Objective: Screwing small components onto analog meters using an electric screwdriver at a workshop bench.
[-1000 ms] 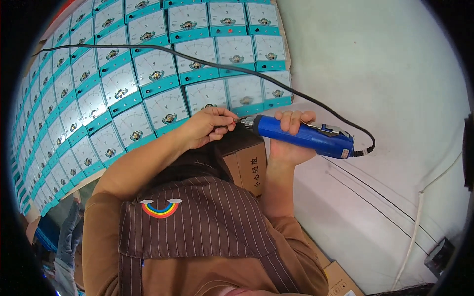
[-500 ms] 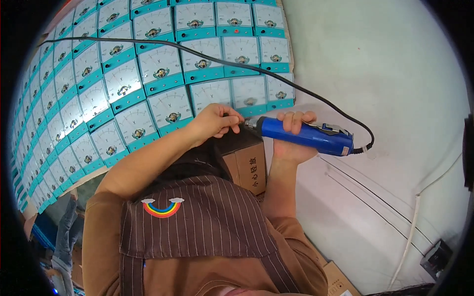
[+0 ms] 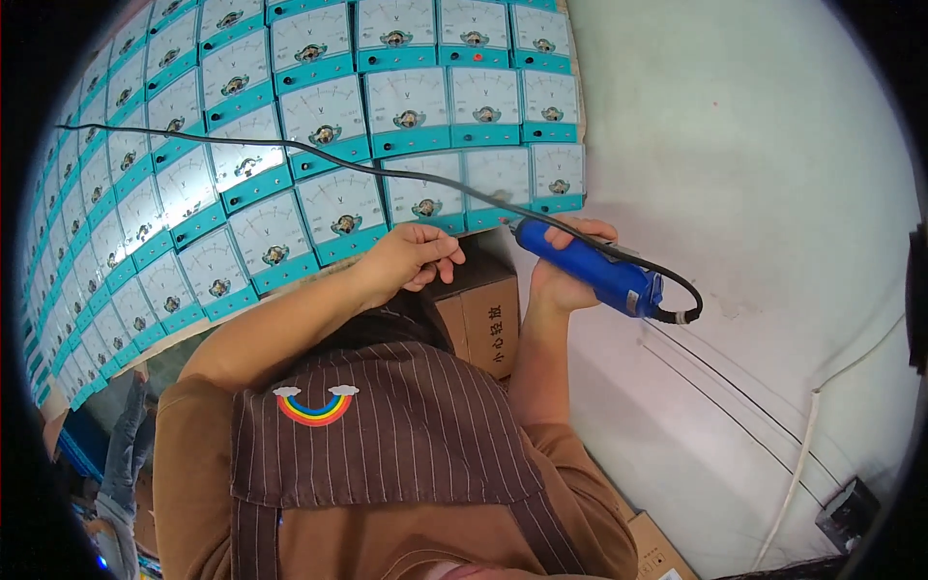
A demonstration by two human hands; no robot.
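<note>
A blue electric screwdriver (image 3: 585,271) is in my right hand (image 3: 565,280), fingers wrapped round its body, its tip end pointing up and left toward the table edge. The black cord (image 3: 454,184) leaves its rear end, loops round and runs left over the meters. My left hand (image 3: 422,259) is closed, thumb against the curled fingers, apart from the screwdriver. Whatever it pinches, if anything, is too small to make out. Just beyond both hands stand the nearest panel meters (image 3: 423,198), with white dial faces and teal bases.
Rows of similar meters cover the table (image 3: 280,282) to the far left. Below my hands stands a cardboard box (image 3: 478,324). On the right a pale wall (image 3: 735,193) rises close by, with a white cable (image 3: 802,445) and a black box-shaped device (image 3: 849,512) low down.
My left hand has come away from the screwdriver's tip and moved slightly left. The screwdriver has tilted, its rear end lower and nearer me, and the cord has shifted lower across the meters.
</note>
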